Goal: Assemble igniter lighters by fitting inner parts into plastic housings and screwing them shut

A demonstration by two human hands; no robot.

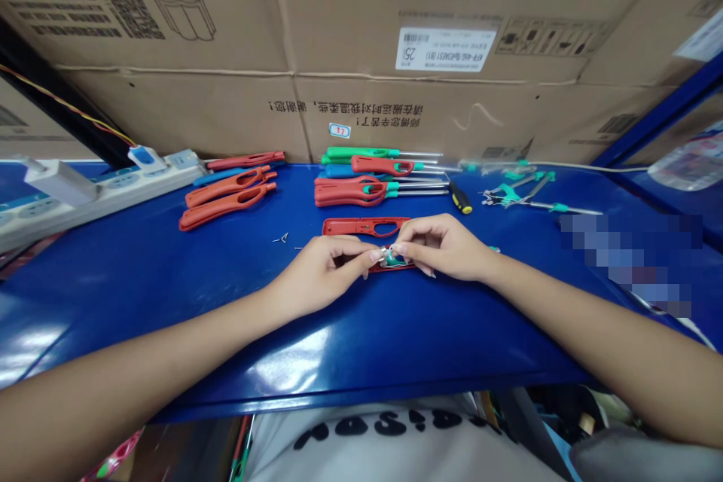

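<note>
My left hand (324, 267) and my right hand (440, 245) meet at the middle of the blue table (169, 279). Both pinch a small metal and teal part (389, 258) between their fingertips. The part sits over a red lighter half-shell (395, 266) that is mostly hidden under my fingers. A second red half-shell (361, 226) lies open on the table just behind my hands. Two tiny metal bits (282, 239) lie to the left of it.
Red lighter shells (229, 197) lie at the back left. Assembled red, green and blue long lighters (373, 173) are stacked at the back centre beside a yellow-black screwdriver (460, 198). Teal-tipped metal tubes (525, 192) lie at the back right. A white power strip (96, 192) and cardboard boxes (361, 45) stand behind.
</note>
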